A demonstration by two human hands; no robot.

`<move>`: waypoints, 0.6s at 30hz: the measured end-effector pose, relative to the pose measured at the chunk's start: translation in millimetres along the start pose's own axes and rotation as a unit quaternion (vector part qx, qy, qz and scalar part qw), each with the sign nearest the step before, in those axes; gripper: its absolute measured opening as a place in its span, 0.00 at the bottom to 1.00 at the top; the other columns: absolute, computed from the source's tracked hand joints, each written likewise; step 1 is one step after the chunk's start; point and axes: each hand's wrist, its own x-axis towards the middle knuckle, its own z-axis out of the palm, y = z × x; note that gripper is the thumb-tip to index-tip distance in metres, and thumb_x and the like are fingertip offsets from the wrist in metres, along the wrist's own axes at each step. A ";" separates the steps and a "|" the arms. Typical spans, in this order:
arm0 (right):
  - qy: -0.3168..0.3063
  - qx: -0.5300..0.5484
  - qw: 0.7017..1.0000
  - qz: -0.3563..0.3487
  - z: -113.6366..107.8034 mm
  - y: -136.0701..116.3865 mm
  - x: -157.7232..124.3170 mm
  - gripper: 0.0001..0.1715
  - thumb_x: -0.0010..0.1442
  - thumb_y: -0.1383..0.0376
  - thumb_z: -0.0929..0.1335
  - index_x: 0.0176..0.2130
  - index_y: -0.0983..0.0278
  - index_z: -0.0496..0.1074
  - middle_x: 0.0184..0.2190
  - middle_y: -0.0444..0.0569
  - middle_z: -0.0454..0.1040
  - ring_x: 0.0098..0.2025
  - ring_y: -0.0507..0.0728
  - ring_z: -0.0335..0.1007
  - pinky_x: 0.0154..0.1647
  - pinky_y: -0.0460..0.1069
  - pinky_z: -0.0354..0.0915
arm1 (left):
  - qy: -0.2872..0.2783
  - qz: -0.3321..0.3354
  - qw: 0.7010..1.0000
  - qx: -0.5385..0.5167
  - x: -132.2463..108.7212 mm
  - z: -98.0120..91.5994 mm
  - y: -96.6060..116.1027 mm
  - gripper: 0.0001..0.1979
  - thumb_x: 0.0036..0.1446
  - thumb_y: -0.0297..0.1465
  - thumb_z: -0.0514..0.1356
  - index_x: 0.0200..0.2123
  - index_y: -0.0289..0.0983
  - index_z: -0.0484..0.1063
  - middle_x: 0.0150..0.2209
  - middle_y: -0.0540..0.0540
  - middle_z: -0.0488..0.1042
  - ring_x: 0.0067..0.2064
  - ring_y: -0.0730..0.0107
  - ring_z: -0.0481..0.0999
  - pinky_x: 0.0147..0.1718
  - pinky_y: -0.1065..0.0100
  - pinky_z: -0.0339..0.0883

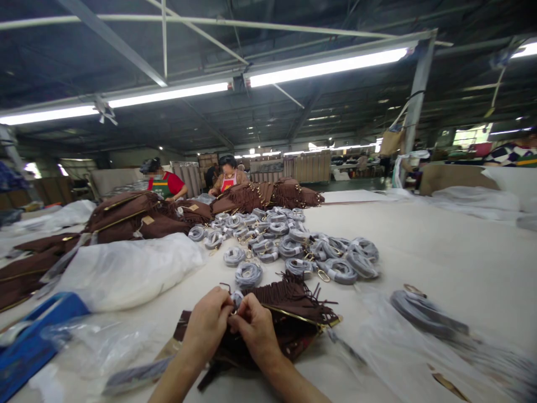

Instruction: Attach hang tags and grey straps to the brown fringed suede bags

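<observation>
A dark brown fringed bag lies in front of me, its gold zipper edge gaping on the right. At its left corner, my left hand and my right hand meet with closed, pinching fingertips. Between them show a small grey-wrapped piece and a glint of gold metal. What exactly each hand pinches is mostly hidden by the fingers. Just beyond the bag lies a pile of coiled straps in grey wrapping, with gold clasps.
Brown bags are heaped at the left and back. Clear plastic and a blue tape dispenser lie left. On the right, a wrapped strap lies on plastic sheeting. Two people sit across the white table.
</observation>
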 end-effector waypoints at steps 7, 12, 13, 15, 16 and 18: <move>0.017 -0.140 0.988 -0.068 -12.1 -18.3 7.8 0.06 0.52 0.70 0.66 0.26 0.62 0.64 0.25 0.42 0.66 0.30 0.53 0.61 0.33 0.47 0.55 | 0.143 -0.025 0.987 0.063 2.4 0.4 -12.4 0.10 0.60 0.27 0.44 0.30 0.41 0.62 0.36 0.44 0.70 0.38 0.60 0.71 0.35 0.63 0.61; -0.036 0.123 0.989 0.080 -11.8 -27.1 12.2 0.20 0.52 0.51 0.71 0.27 0.61 0.60 0.18 0.36 0.59 0.19 0.47 0.50 0.20 0.44 0.47 | 0.141 -0.017 0.978 -0.154 3.6 9.4 -5.6 0.08 0.59 0.32 0.45 0.28 0.42 0.58 0.25 0.50 0.67 0.28 0.65 0.69 0.29 0.65 0.61; -0.044 0.165 0.980 0.107 -12.6 -27.4 12.8 0.24 0.50 0.48 0.72 0.28 0.61 0.60 0.17 0.35 0.59 0.18 0.46 0.47 0.18 0.43 0.44 | 0.116 -0.022 0.967 -0.224 3.6 13.4 -3.6 0.08 0.59 0.34 0.45 0.28 0.42 0.57 0.23 0.52 0.67 0.25 0.67 0.68 0.26 0.67 0.61; -0.037 0.215 0.966 0.137 -16.0 -27.2 14.4 0.28 0.47 0.45 0.74 0.27 0.62 0.60 0.17 0.35 0.59 0.17 0.45 0.44 0.17 0.42 0.39 | 0.069 -0.050 0.932 -0.353 3.6 21.6 -2.1 0.09 0.59 0.38 0.46 0.29 0.42 0.56 0.22 0.54 0.68 0.19 0.72 0.64 0.20 0.71 0.56; -0.026 0.233 0.962 0.140 -18.4 -27.1 15.5 0.29 0.46 0.45 0.74 0.27 0.62 0.60 0.17 0.35 0.59 0.17 0.44 0.43 0.16 0.42 0.38 | 0.047 -0.068 0.912 -0.403 3.4 25.3 -2.7 0.10 0.58 0.41 0.47 0.29 0.42 0.56 0.22 0.54 0.69 0.17 0.75 0.62 0.17 0.73 0.52; -0.005 0.264 0.955 0.135 -23.6 -27.5 17.9 0.30 0.45 0.46 0.75 0.25 0.62 0.59 0.17 0.35 0.59 0.17 0.43 0.42 0.16 0.42 0.37 | -0.002 -0.086 0.879 -0.468 2.1 30.8 -5.8 0.13 0.56 0.45 0.50 0.29 0.41 0.56 0.21 0.53 0.72 0.14 0.78 0.57 0.14 0.75 0.46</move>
